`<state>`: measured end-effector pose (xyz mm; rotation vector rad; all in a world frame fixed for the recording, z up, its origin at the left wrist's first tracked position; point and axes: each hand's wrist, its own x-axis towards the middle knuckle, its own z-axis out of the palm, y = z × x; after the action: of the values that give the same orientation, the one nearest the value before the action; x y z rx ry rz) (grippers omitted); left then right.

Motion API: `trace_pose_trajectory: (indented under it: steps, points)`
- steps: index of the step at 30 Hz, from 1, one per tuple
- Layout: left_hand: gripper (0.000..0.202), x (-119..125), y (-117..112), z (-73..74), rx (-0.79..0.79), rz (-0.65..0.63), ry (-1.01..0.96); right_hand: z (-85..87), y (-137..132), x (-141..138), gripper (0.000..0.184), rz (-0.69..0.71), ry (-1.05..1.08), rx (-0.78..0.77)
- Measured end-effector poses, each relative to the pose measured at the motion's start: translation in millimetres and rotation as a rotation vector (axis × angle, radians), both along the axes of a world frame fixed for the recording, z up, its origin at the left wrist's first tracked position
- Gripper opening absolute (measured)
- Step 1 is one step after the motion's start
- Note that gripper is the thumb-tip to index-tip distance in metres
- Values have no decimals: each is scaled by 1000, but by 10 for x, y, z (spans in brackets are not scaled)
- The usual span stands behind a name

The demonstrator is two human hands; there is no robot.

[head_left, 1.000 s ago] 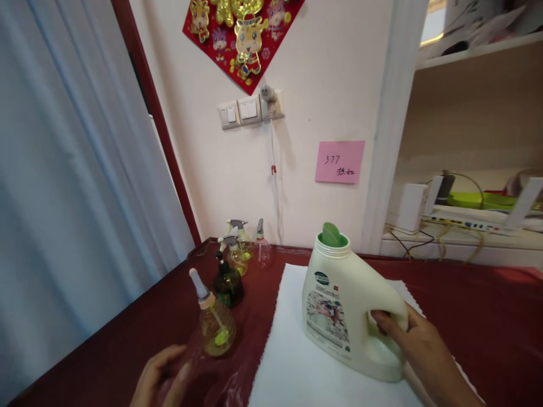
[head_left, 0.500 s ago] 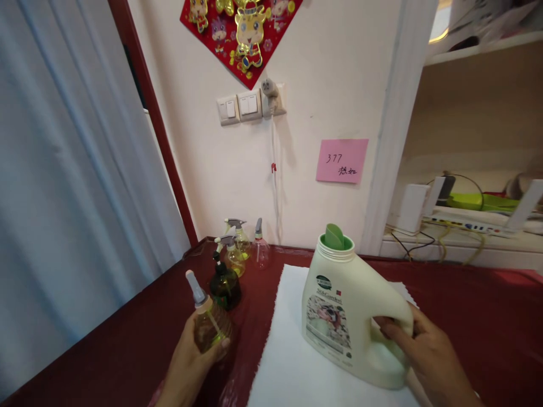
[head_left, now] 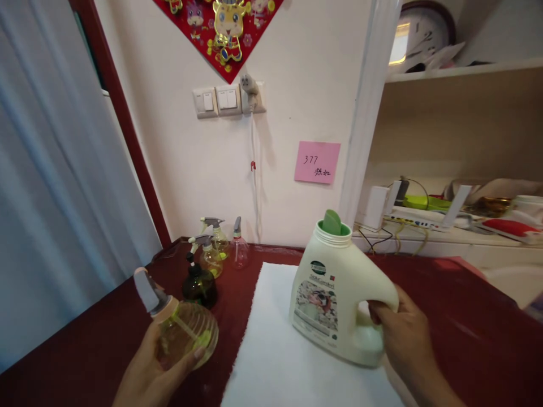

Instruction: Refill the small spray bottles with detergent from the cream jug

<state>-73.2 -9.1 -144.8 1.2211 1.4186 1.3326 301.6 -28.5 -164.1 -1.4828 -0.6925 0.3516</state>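
Note:
My left hand [head_left: 146, 367] is shut around a ribbed bottle [head_left: 186, 333] holding yellowish liquid, which it raises and tilts above the table. Its grey-tipped nozzle leans to the left. My right hand [head_left: 401, 333] grips the handle of a cream plastic laundry detergent jug [head_left: 331, 288], which stands on a white paper sheet [head_left: 258, 345]. A green piece [head_left: 332, 222] sticks up from the jug's neck. Behind the left hand stand a dark glass bottle [head_left: 199, 287] and several spray bottles [head_left: 211, 249].
A dark red cloth [head_left: 445, 299] covers the table, with a pale curtain [head_left: 63, 169] along its left side. Behind it are a wall with switches and a pink note [head_left: 317, 162]. On the right, a shelf [head_left: 441, 232] holds a router, cables and small items.
My left hand has closed on the ribbed bottle, lifted it off the table and tilted it. My right hand stays on the jug handle. The whole scene has shifted left in view.

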Motion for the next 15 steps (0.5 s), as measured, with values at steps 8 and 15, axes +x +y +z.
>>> trace_pose_trajectory:
  steps: [8, 15]
  points:
    - [90, 629, 64, 2, 60, -137, -165, 51, -210, 497, 26, -130, -55, -34]
    - [76, 878, 317, -353, 98, -420, -2, -245, -237, 661, 42, -181, -8, -62]
